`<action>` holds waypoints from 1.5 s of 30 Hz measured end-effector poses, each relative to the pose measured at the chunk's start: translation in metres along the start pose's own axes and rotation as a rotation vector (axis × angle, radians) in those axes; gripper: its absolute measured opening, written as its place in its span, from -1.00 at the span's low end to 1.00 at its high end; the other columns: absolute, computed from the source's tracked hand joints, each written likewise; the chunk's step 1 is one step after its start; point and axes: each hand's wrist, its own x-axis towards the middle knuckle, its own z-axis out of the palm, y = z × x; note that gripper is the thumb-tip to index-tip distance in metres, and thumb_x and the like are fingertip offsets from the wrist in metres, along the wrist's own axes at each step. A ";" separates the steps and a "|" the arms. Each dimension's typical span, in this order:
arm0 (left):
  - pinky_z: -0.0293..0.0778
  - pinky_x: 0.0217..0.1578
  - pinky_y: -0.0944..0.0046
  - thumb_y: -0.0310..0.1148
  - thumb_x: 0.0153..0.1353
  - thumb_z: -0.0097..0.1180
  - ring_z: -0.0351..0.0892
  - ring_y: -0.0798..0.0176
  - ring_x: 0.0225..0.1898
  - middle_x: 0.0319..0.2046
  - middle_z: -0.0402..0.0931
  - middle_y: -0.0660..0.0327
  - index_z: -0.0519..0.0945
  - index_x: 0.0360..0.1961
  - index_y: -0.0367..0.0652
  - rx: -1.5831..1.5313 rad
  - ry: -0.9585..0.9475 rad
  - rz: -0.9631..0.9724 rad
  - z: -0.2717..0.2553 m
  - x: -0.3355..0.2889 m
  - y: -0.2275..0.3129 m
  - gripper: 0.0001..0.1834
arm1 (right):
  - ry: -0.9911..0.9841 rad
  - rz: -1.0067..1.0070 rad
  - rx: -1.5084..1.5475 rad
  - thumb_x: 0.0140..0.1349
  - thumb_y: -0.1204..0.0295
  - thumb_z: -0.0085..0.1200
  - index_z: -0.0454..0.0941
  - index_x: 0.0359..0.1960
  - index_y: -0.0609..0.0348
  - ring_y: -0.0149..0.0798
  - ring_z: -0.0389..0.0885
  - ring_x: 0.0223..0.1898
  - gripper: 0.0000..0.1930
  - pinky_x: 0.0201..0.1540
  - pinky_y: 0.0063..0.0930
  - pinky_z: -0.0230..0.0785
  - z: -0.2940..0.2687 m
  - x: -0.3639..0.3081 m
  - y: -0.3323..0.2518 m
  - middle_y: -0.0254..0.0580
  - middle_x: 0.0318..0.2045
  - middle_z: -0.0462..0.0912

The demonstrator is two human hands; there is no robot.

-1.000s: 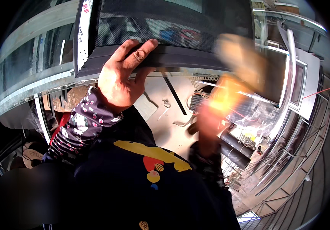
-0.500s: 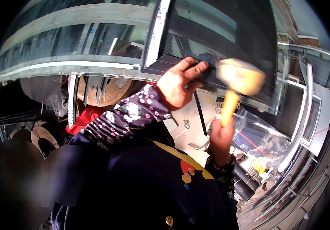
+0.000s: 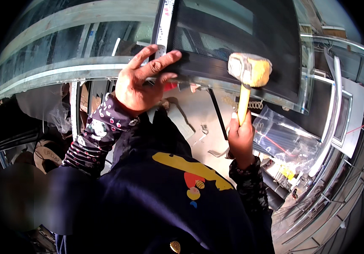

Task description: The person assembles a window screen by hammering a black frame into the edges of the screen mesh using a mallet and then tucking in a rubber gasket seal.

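A mallet [image 3: 251, 71] with a worn yellow-and-white head and a yellow handle stands upright in my right hand [image 3: 242, 139], the fingers wrapped round the handle's lower part. Its head overlaps the near edge of a black-framed screen panel [image 3: 207, 67] in view; whether they touch I cannot tell. My left hand [image 3: 142, 86] is open, with fingers spread over the panel's near left corner. Its fingertips lie by a white perforated strip [image 3: 163, 36] along the panel's left side. The thumb is beside the frame's near edge.
The panel lies on a glass-topped bench [image 3: 63, 70] with metal edging. Below are a brown roll [image 3: 46, 152] at the left and a coiled cord [image 3: 254, 104]. Clear plastic wrapping [image 3: 287, 144] and a white-framed window [image 3: 347, 114] stand to the right, near metal racks [image 3: 338, 207].
My left hand has slid left along the frame's near edge to its corner, fingers spreading. The mallet, blurred before, has shifted slightly left and is now sharp, still in my right hand.
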 end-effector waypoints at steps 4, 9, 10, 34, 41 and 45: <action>0.44 0.08 0.08 -0.64 0.00 0.25 0.63 0.17 -0.09 -0.10 0.63 0.26 0.57 -0.18 -0.20 0.013 0.004 0.012 0.001 0.002 0.001 -0.69 | 0.248 0.054 0.315 0.33 0.33 -0.05 0.38 -0.24 0.20 -0.35 0.38 -0.65 -0.82 -0.60 -0.44 0.25 -0.039 0.008 -0.040 -0.26 -0.64 0.41; 0.39 0.12 0.16 -0.63 -0.05 0.26 0.53 0.11 0.02 -0.02 0.59 0.38 0.61 -0.10 -0.08 -0.055 -0.005 -0.041 0.000 0.000 0.005 -0.58 | -0.187 -0.128 0.651 0.32 0.32 -0.04 0.38 -0.17 0.20 -0.41 0.32 -0.66 -0.79 -0.61 -0.48 0.22 0.000 -0.004 -0.010 -0.32 -0.64 0.36; 0.39 0.12 0.16 -0.63 -0.05 0.26 0.53 0.11 0.02 -0.02 0.59 0.38 0.61 -0.10 -0.08 -0.041 -0.004 -0.050 -0.001 -0.002 0.004 -0.58 | -0.067 0.026 0.087 0.29 0.45 -0.03 0.35 -0.18 0.23 -0.28 0.34 -0.64 -0.85 -0.52 -0.37 0.26 0.025 -0.007 -0.017 -0.23 -0.66 0.36; 0.35 0.07 0.40 -0.49 0.37 -0.24 0.54 0.30 -0.14 -0.17 0.59 0.09 0.42 -0.07 -0.24 -2.067 0.224 -0.928 0.127 0.113 -0.055 -0.79 | -0.001 0.206 0.022 0.33 0.32 -0.09 0.34 -0.21 0.27 -0.08 0.45 -0.53 -0.77 -0.40 -0.24 0.31 -0.009 -0.017 0.012 0.03 -0.56 0.45; 0.21 0.22 0.46 -0.62 0.32 -0.21 0.51 0.47 -0.17 -0.23 0.62 0.25 0.47 -0.08 -0.30 -0.151 -0.026 -0.014 0.142 0.088 -0.080 -0.77 | 0.103 0.096 0.897 0.36 0.44 -0.16 0.31 -0.07 0.21 -0.39 0.34 -0.69 -0.83 -0.62 -0.55 0.35 -0.070 -0.023 -0.036 -0.31 -0.59 0.42; 0.17 0.26 0.38 -0.61 0.31 -0.17 0.48 0.46 -0.05 -0.14 0.60 0.23 0.51 -0.11 -0.28 -1.093 0.063 -0.511 0.151 0.095 -0.060 -0.78 | 0.023 -0.119 -0.065 0.33 0.43 -0.07 0.35 -0.19 0.29 -0.22 0.39 -0.65 -0.84 -0.50 -0.40 0.33 0.041 -0.030 -0.012 -0.07 -0.62 0.42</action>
